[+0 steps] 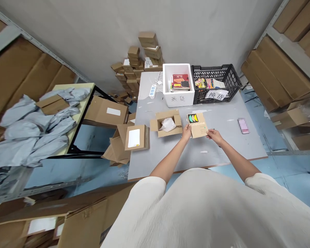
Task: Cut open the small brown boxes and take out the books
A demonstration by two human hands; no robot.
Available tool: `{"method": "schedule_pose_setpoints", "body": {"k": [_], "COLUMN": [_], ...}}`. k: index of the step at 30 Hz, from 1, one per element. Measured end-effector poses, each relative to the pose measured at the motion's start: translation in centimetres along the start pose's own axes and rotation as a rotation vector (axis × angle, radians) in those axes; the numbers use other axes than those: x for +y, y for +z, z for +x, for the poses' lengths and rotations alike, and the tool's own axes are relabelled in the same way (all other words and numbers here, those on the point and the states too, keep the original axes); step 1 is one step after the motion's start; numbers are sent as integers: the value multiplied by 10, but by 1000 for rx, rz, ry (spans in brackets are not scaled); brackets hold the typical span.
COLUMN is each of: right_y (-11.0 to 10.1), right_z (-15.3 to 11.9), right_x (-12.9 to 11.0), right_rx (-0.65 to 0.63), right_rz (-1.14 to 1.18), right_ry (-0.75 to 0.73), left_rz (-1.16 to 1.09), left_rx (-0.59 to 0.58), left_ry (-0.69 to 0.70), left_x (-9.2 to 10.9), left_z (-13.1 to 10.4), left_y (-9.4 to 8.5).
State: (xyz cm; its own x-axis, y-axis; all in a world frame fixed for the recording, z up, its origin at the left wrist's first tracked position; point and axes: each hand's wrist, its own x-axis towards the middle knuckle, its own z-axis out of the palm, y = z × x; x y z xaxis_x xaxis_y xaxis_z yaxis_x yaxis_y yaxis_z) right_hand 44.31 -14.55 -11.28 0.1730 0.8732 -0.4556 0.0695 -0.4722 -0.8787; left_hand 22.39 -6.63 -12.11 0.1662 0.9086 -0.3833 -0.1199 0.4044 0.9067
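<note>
Between your two hands, above the grey table (155, 162), is the tan book (199, 128), its cover up. Your left hand (186, 133) is mostly closed, gripping the near left corner; your right hand (214, 136) pinches the near right corner, thumb and fingertips nearly together. Both holds are at the near side, so the far edge could droop; spread your fingers farther beneath, keep the pressure light and even, and avoid bending the corners. Left of your left hand, the open carton (170, 132) holds white wrapping (168, 124); mind its raised flaps if you swing that way. Beyond your hands, the white bin (181, 100) and black crate (200, 97) stand side by side, so leave your knuckles room there.
</note>
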Motion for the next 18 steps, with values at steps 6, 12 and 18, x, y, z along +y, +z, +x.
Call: {"method": "schedule_pose_setpoints", "body": {"k": [6, 12, 18], "right_y": [8, -7, -40], "right_z": [1, 6, 29], "right_x": [-15, -26, -46], "right_rx": [131, 196, 196], "right_rz": [106, 97, 95], "right_ry": [-79, -131, -148], "left_rz": [59, 210, 113], "left_rx": [-144, -210, -164], "left_ry": [26, -57, -44], "left_x": [7, 0, 9], "left_z": [-1, 6, 26], "left_y": [-7, -1, 30]}}
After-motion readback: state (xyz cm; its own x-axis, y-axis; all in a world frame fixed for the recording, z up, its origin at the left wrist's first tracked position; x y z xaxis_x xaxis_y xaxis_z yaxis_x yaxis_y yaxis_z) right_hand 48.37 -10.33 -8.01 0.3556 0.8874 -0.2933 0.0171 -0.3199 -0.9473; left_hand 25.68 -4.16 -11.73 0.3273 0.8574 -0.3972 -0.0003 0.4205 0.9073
